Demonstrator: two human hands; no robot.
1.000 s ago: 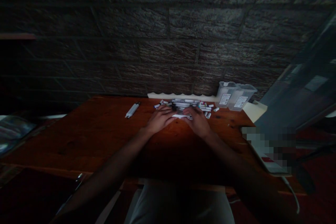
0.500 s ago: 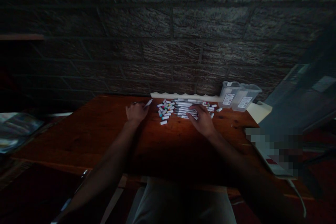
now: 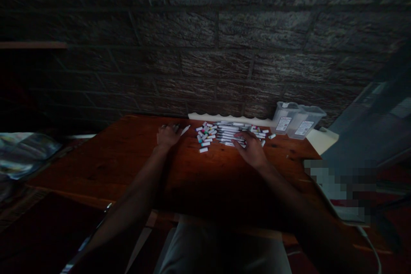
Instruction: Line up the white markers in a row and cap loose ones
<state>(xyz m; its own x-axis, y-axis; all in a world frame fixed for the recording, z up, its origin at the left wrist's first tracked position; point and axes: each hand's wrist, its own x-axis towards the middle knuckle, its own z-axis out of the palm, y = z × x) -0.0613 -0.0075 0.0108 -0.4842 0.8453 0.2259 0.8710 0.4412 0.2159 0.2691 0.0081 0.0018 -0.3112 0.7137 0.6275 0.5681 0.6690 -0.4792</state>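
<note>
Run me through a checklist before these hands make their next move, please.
1. Left hand beside the white pen: ok.
2. Left hand's grip on that pen firm: cannot tell; the picture is too dark.
3. Right hand at the row of pens: ok.
4. Caps all in one group: not ok; they lie on both sides of the row.
5. Plastic boxes clear of both hands: ok.

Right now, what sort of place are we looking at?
Possibly a hobby or study corner: a wooden table by a block-patterned wall, with a cluster of white pens lying on it.
</note>
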